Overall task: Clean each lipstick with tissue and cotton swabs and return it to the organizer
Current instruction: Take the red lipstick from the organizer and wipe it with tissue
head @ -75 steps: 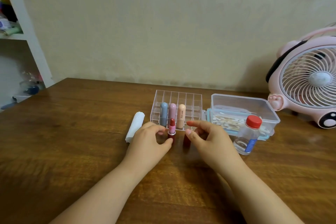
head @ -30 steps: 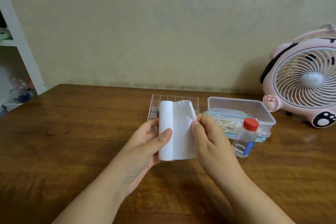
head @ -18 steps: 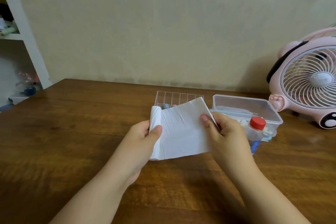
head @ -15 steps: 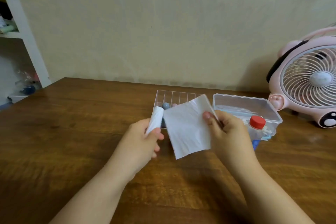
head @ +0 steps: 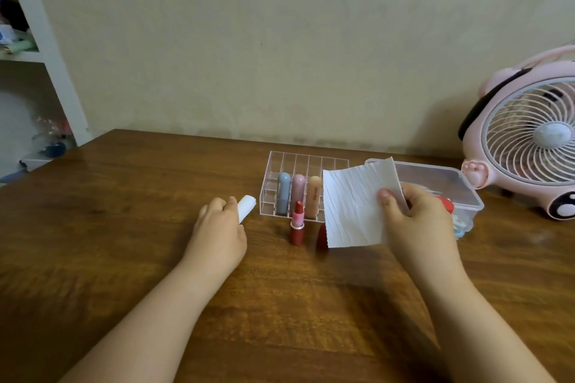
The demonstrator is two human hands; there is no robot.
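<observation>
An open red lipstick (head: 297, 224) stands upright on the table in front of the clear organizer (head: 306, 162). Its dark red cap (head: 320, 236) stands beside it, partly behind the tissue. In the organizer's front row stand a blue (head: 283, 197), a pink (head: 298, 193) and a peach lipstick (head: 314, 196). My right hand (head: 413, 221) holds up a torn-off white tissue sheet (head: 354, 205). My left hand (head: 219, 227) is low at the table, holding the tissue roll (head: 246, 204) left of the organizer.
A clear plastic box (head: 448, 177) with cotton swabs sits right of the organizer, and a red-capped bottle (head: 448, 204) is mostly hidden behind my right hand. A pink fan (head: 529, 140) stands at the far right. A white shelf (head: 46, 50) stands at the left.
The sheet has torn free of the roll. My left hand has carried the roll down and left to the table; my right hand keeps the loose sheet, shifted right, uncovering the lipsticks.
</observation>
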